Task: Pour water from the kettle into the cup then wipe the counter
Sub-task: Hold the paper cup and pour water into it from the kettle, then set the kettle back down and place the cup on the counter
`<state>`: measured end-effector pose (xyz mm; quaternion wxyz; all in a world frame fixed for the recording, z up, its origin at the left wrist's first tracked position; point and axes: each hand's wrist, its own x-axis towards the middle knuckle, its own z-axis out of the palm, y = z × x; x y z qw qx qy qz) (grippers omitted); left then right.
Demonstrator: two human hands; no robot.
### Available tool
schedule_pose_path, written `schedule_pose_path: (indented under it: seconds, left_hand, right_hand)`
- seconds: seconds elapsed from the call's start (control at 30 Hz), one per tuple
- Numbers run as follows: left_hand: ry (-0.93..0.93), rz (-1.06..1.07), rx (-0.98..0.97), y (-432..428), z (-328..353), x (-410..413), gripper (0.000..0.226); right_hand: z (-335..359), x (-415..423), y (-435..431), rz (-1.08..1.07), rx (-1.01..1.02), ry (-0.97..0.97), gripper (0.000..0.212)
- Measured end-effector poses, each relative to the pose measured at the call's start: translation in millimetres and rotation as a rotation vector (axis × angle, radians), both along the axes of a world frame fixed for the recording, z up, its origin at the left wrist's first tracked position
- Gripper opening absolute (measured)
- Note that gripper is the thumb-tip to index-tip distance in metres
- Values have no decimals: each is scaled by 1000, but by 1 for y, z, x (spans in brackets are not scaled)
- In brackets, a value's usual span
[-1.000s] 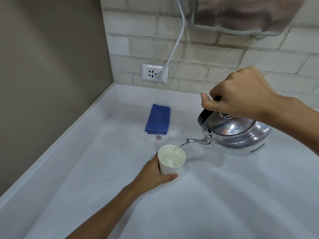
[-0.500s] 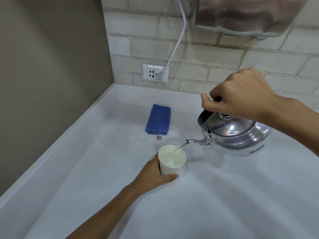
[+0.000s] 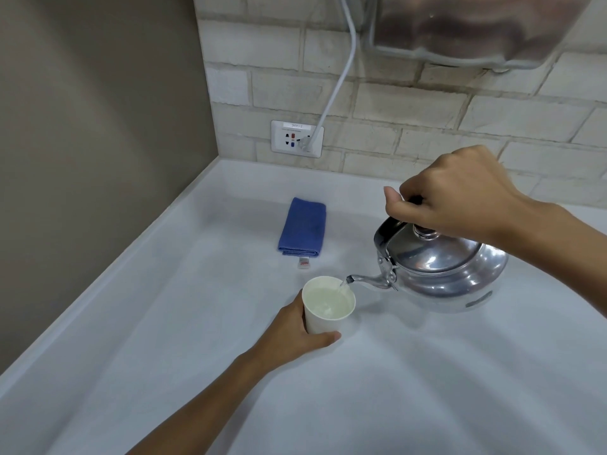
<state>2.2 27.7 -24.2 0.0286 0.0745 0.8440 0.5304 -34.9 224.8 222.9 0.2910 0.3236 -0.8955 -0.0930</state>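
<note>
A white paper cup [image 3: 323,318] stands on the white counter [image 3: 410,372], nearly full of water. My left hand [image 3: 292,333] wraps around its left and front side. My right hand [image 3: 456,195] grips the black handle of a shiny metal kettle [image 3: 440,270], tilted to the left. Its thin spout ends just over the cup's right rim, and a short trickle of water falls from it into the cup. A folded blue cloth [image 3: 303,227] lies flat on the counter behind the cup, with a small white tag at its near edge.
A beige side wall borders the counter on the left. The brick back wall carries a white socket [image 3: 297,138] with a white cable [image 3: 338,77] plugged in, running up to a steel appliance [image 3: 466,26] mounted above the kettle.
The water level in the cup has risen close to the rim. The stream from the spout has thinned and shortened. Both hands and the kettle have hardly shifted.
</note>
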Motion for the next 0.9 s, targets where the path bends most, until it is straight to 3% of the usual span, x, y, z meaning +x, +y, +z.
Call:
schedule_pose_path:
  seconds: [0.27,0.67,0.9]
  left_hand:
    - [-8,1,12,-1,2,2,63]
    - [-28,16,25,-1,-2,0,63]
    - [-50,19,44,-1,-5,-2,68]
  right_hand:
    - [-18,-11,13,6,-112,-34,55]
    - [-46,-102,48,-349,-577,-250,50]
    - [-56,-143,45,-421,-733,-278,55]
